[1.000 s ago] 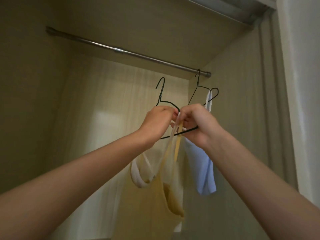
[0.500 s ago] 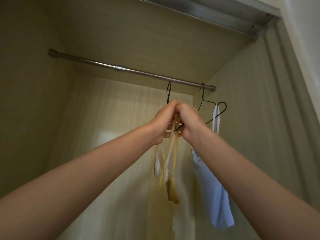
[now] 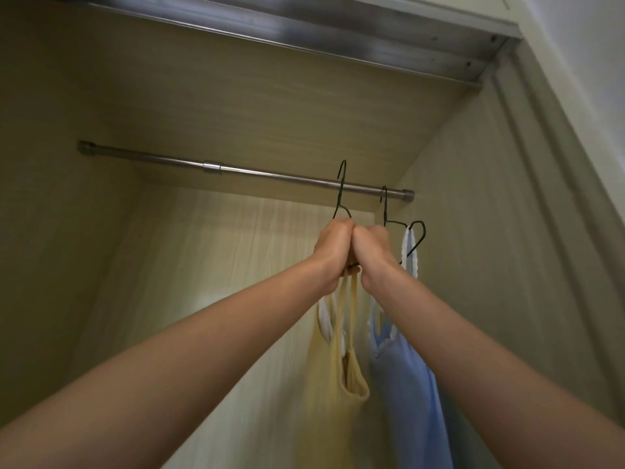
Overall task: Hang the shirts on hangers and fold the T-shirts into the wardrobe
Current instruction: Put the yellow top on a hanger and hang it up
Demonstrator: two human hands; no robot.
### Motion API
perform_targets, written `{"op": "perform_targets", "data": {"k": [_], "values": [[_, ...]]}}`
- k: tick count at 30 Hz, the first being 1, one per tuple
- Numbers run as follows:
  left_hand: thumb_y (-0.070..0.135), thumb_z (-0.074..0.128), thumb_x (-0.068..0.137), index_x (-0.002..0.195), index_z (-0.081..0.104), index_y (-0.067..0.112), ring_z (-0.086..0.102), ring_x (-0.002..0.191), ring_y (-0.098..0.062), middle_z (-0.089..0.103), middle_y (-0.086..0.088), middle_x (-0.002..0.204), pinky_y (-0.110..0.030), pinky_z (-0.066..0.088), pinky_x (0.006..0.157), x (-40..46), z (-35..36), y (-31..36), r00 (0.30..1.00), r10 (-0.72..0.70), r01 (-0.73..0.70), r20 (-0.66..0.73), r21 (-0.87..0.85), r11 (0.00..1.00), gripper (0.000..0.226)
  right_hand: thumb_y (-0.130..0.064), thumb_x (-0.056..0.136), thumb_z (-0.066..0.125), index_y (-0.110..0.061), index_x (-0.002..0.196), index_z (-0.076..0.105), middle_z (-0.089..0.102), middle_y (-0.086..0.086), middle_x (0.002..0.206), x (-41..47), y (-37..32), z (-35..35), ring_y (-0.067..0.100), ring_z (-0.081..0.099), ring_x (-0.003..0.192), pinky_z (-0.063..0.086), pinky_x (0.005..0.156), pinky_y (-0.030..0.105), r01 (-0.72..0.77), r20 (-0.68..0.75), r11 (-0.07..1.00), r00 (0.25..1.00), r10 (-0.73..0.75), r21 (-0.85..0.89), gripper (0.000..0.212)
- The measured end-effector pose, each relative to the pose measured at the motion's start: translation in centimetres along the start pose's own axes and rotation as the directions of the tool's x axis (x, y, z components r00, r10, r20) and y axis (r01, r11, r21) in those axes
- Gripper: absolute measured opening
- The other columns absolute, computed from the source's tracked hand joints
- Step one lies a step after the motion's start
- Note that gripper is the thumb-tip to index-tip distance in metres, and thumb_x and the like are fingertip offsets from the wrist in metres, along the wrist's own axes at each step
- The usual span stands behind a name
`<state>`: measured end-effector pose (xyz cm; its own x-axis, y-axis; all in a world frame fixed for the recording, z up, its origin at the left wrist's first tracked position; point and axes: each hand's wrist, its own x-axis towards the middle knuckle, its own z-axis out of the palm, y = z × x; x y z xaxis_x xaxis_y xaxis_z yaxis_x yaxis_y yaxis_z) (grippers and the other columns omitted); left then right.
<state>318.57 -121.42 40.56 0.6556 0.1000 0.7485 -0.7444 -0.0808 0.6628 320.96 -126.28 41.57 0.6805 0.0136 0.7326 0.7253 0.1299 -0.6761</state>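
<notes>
My left hand (image 3: pixel 333 250) and my right hand (image 3: pixel 370 252) are pressed together, both gripping a black wire hanger (image 3: pixel 341 194) that carries a yellow strappy top (image 3: pixel 333 374). The hanger's hook reaches up across the metal rail (image 3: pixel 270 172); I cannot tell whether it rests on the rail. The top's straps run down from between my fists and the body hangs below. To the right, a blue top (image 3: pixel 411 384) hangs on a second black hanger (image 3: pixel 385 211) hooked on the rail near its right end.
The wardrobe's back panel (image 3: pixel 220 282) is pale wood, with side walls close on the left and right (image 3: pixel 490 265). A metal sliding-door track (image 3: pixel 304 32) runs above the opening. The rail's left stretch holds nothing.
My hands have lifted the hanger with the yellow top higher, so its hook now reaches the rail. The view has tilted up, showing more of the wardrobe's top.
</notes>
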Motion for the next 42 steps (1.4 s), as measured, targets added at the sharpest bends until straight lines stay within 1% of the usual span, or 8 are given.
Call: {"op": "perform_targets", "data": {"k": [5, 10, 16, 24, 30, 34, 38, 42], "values": [[0.028, 0.033, 0.101, 0.099, 0.058, 0.012, 0.055, 0.08, -0.019, 0.058, -0.012, 0.095, -0.033, 0.044, 0.07, 2.5, 0.7, -0.3, 0.999, 0.027, -0.025, -0.022, 0.069, 0.997, 0.03, -0.003, 0.088, 0.041, -0.014, 0.065, 0.042, 0.046, 0.002, 0.061, 2.3, 0.3, -0.4, 0.014, 0.049, 0.049, 0.037, 0.04, 0.025, 0.021, -0.072, 1.0, 0.997, -0.02, 0.018, 0.025], [0.027, 0.033, 0.099, 0.099, 0.058, 0.012, 0.053, 0.086, -0.022, 0.058, -0.011, 0.095, -0.035, 0.047, 0.072, 4.2, 1.0, -0.6, 1.0, 0.019, -0.017, -0.02, 0.101, 0.995, 0.029, 0.001, 0.086, 0.043, -0.01, 0.07, 0.046, 0.047, 0.003, 0.057, 3.9, 0.3, -0.6, 0.014, 0.047, 0.046, 0.028, 0.029, 0.013, 0.024, -0.136, 1.0, 0.99, -0.024, -0.001, 0.019], [0.03, 0.028, 0.1, 0.085, 0.055, 0.013, 0.051, 0.075, -0.02, 0.055, -0.008, 0.082, -0.036, 0.047, 0.072, 5.8, 1.4, -0.5, 1.0, 0.017, -0.017, 0.003, 0.107, 0.994, 0.035, -0.004, 0.09, 0.042, -0.01, 0.071, 0.044, 0.048, 0.002, 0.06, 4.6, -0.2, -1.3, 0.015, 0.049, 0.054, 0.035, 0.045, 0.025, 0.048, -0.108, 0.999, 0.993, -0.048, 0.002, 0.02], [0.03, 0.026, 0.1, 0.079, 0.054, 0.013, 0.052, 0.077, -0.021, 0.055, -0.007, 0.076, -0.037, 0.046, 0.075, 6.5, 1.7, -1.2, 0.999, -0.006, 0.0, 0.042, 0.151, 0.988, 0.039, -0.003, 0.092, 0.04, -0.01, 0.07, 0.044, 0.049, 0.005, 0.062, 3.9, -0.3, -2.1, 0.016, 0.048, 0.055, 0.037, 0.049, 0.026, 0.018, -0.124, 0.996, 0.992, -0.008, 0.083, 0.023], [0.028, 0.026, 0.1, 0.086, 0.053, 0.012, 0.05, 0.087, -0.024, 0.051, -0.009, 0.086, -0.035, 0.045, 0.076, 6.6, 2.8, -1.8, 0.994, -0.072, 0.057, 0.08, 0.177, 0.983, 0.034, -0.006, 0.091, 0.043, -0.009, 0.085, 0.051, 0.047, 0.002, 0.056, 5.1, 0.5, -3.0, 0.005, 0.043, 0.024, 0.029, 0.031, 0.01, -0.05, -0.15, 0.994, 0.986, 0.065, 0.102, 0.011], [0.029, 0.028, 0.1, 0.088, 0.054, 0.012, 0.05, 0.091, -0.024, 0.052, -0.011, 0.092, -0.036, 0.045, 0.081, 6.9, 3.5, -2.4, 0.991, -0.089, 0.069, 0.099, 0.191, 0.979, 0.033, -0.007, 0.093, 0.044, -0.009, 0.099, 0.054, 0.054, 0.004, 0.061, 5.1, 1.0, -4.0, 0.009, 0.054, 0.041, 0.033, 0.031, 0.012, -0.053, -0.167, 0.99, 0.983, 0.074, 0.127, 0.011], [0.032, 0.027, 0.102, 0.086, 0.055, 0.013, 0.054, 0.094, -0.027, 0.055, -0.012, 0.098, -0.04, 0.05, 0.091, 7.1, 3.5, -2.6, 0.992, -0.079, 0.058, 0.097, 0.206, 0.977, 0.037, -0.009, 0.092, 0.045, -0.01, 0.103, 0.057, 0.054, 0.002, 0.059, 5.2, 1.3, -4.2, 0.008, 0.054, 0.037, 0.036, 0.036, 0.015, -0.061, -0.149, 0.993, 0.986, 0.075, 0.097, 0.016], [0.034, 0.027, 0.104, 0.089, 0.056, 0.015, 0.06, 0.098, -0.029, 0.06, -0.011, 0.097, -0.042, 0.05, 0.095, 7.0, 2.8, -2.8, 0.994, -0.057, 0.035, 0.091, 0.224, 0.974, 0.038, -0.013, 0.092, 0.046, -0.007, 0.112, 0.064, 0.064, 0.003, 0.076, 5.0, 1.2, -4.4, 0.013, 0.062, 0.065, 0.042, 0.046, 0.021, -0.058, -0.08, 0.997, 0.995, 0.061, 0.041, 0.027]]}}
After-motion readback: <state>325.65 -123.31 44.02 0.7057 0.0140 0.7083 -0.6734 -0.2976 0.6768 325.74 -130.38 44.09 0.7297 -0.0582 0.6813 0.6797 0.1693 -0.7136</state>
